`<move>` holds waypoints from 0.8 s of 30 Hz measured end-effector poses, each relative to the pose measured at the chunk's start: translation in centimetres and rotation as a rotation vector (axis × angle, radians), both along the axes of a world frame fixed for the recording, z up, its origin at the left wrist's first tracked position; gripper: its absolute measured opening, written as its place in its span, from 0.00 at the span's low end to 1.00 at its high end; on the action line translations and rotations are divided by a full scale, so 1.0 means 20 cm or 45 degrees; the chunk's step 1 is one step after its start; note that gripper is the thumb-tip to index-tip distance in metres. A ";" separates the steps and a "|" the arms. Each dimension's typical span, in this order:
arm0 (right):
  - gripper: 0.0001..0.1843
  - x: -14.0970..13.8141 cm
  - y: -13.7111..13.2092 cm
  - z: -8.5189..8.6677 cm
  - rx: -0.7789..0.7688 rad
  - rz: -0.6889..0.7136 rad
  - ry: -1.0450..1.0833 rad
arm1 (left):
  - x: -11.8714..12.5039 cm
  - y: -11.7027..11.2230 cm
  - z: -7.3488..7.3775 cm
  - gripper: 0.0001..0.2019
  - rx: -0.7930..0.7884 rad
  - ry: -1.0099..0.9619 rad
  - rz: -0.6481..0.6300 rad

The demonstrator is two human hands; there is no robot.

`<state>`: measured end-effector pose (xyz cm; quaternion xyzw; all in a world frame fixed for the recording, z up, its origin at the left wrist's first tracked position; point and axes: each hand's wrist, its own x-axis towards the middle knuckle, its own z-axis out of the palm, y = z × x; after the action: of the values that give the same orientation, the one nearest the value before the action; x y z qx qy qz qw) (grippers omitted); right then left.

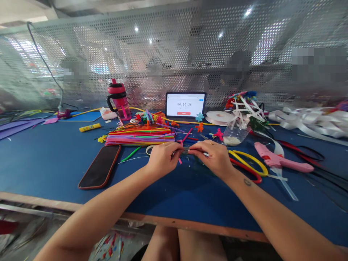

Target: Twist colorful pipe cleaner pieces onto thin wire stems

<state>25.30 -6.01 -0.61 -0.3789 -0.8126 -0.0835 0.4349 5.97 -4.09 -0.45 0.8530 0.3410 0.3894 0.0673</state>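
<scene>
We've got the left hand [165, 157] pinching a pink fuzzy stem [179, 161] over the bench [163, 203], just right of the stem bundle [140, 139]. Right hand [213, 154] close beside; can't tell its grip. Probably shaping; next calls for a steady pinch.

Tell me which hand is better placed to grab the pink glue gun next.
Likely the right hand: it is nearer the pink glue gun, which lies to its right. The left hand is farther, and would probably reach across.
</scene>
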 end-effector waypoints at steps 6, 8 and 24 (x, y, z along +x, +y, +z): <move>0.06 -0.01 0.00 0.01 -0.047 -0.008 -0.029 | 0.00 0.00 0.00 0.08 -0.009 0.003 0.012; 0.07 -0.01 0.00 0.01 -0.044 -0.020 -0.039 | 0.00 0.00 0.00 0.08 -0.012 0.006 0.010; 0.08 0.02 0.01 0.00 -0.013 -0.188 -0.156 | 0.00 0.00 0.01 0.08 -0.013 0.093 -0.026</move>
<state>25.67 -5.83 -0.67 -0.4341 -0.8079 -0.1342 0.3753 5.88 -4.15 -0.28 0.8698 0.3364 0.3555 0.0632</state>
